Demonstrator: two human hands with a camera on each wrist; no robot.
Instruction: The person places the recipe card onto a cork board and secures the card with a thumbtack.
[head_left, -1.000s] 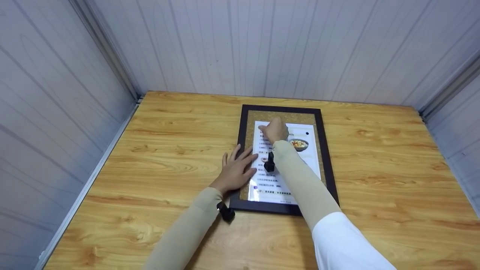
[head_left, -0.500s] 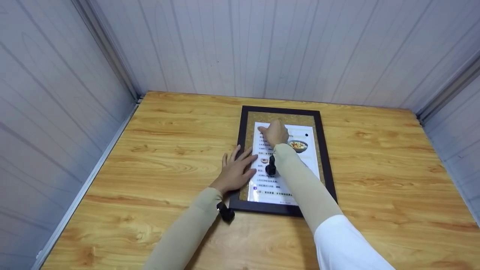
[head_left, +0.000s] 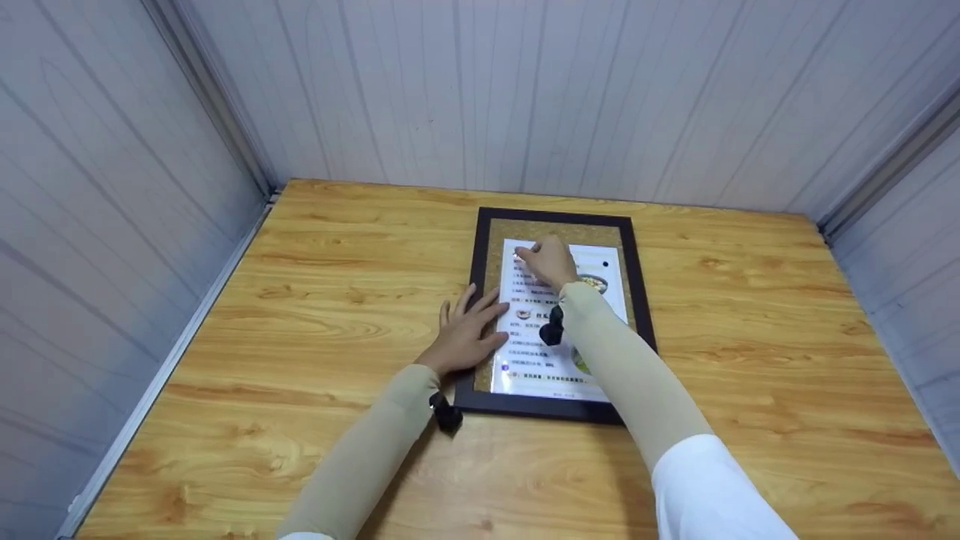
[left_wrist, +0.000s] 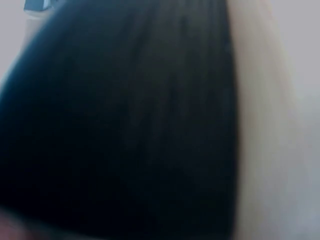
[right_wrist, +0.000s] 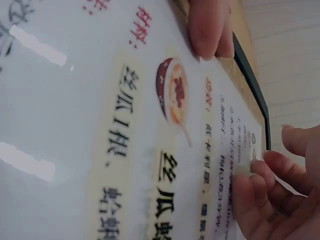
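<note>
A printed, glossy sheet (head_left: 529, 349) with food pictures lies on a corkboard (head_left: 551, 229) in a dark frame. My left hand (head_left: 465, 339) rests flat across the frame's left side, fingers spread, fingertips on the sheet's left edge. Over the sheet's upper left corner is my right hand (head_left: 549, 262), its fingers loosely bent. The right wrist view shows a small gap between the thumb (right_wrist: 297, 140) and curled fingers (right_wrist: 265, 195), with nothing visible between them. A round black pin (head_left: 605, 264) sits at the sheet's upper right, a purple pin (head_left: 505, 367) at its lower left.
The board lies on a wood-grain table (head_left: 337, 300), toward its far side. Pale panelled walls (head_left: 450, 97) enclose the back and sides. Each wrist carries a small black camera (head_left: 448, 414). A dark blurred surface (left_wrist: 120, 125) fills most of the left wrist view.
My right hand has turned slightly, and its thumb and fingers stand a little higher at the upper left corner. The left hand stays in place on the board. The head view has shifted slightly.
</note>
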